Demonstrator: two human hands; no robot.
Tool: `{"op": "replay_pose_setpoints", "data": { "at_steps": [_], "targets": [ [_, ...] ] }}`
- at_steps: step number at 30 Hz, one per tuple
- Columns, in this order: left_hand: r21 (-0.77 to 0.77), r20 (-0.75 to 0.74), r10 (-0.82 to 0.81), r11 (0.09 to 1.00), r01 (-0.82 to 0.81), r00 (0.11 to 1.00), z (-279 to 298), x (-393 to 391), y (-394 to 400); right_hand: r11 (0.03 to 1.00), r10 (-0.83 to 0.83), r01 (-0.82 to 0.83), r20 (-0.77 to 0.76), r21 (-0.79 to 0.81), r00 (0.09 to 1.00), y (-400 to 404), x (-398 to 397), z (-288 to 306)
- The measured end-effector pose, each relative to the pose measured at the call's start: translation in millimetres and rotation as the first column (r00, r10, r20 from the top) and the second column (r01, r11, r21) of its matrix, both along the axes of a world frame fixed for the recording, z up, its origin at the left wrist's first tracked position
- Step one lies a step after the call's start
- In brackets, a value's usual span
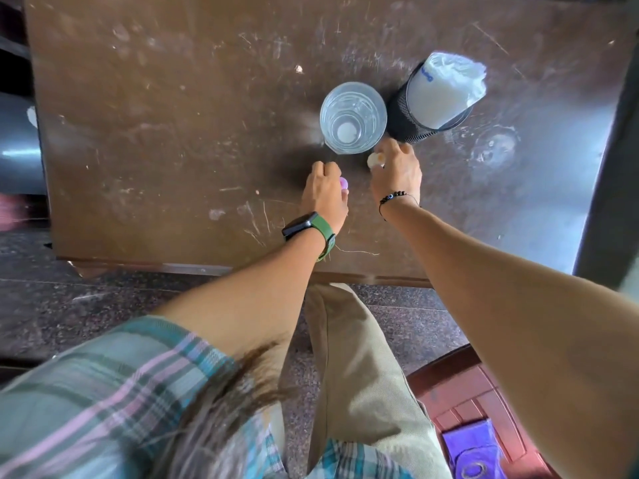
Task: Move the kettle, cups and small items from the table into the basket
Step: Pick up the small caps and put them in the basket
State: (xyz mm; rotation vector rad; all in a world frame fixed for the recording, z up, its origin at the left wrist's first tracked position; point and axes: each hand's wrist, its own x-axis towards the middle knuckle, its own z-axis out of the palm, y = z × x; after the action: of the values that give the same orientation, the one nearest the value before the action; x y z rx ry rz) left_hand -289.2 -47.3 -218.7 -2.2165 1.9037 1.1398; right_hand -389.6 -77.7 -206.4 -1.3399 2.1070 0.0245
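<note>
A clear glass cup (352,117) stands upright near the middle of the scratched brown table (173,115). Just in front of it, my left hand (323,191), with a green watch at the wrist, is closed around a small purple item (343,183) that peeks out beside the fingers. My right hand (397,171), with a bead bracelet at the wrist, pinches a small cream-coloured item (374,160) at the table surface, close to the cup's base. Most of both small items is hidden by my fingers. No kettle is in view.
A black mesh holder (404,122) with a white plastic-wrapped bundle (446,88) stands right of the cup, touching distance from my right hand. A red-brown plastic basket or stool (460,402) with a purple thing (477,454) on it sits on the floor at lower right.
</note>
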Motion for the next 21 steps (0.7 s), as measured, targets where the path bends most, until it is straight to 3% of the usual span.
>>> {"op": "replay_pose_setpoints", "data": {
  "at_steps": [12,21],
  "targets": [
    [-0.105,-0.009,-0.016,0.994,0.015,1.000,63,31,4,0.998,-0.047,0.050,0.075,-0.036,0.996,26,31,63],
    [-0.170,-0.071,0.150,0.972,-0.160,0.986,145,125,15,0.980,0.172,-0.159,0.103,-0.118,0.980,24,112,150]
  ]
}}
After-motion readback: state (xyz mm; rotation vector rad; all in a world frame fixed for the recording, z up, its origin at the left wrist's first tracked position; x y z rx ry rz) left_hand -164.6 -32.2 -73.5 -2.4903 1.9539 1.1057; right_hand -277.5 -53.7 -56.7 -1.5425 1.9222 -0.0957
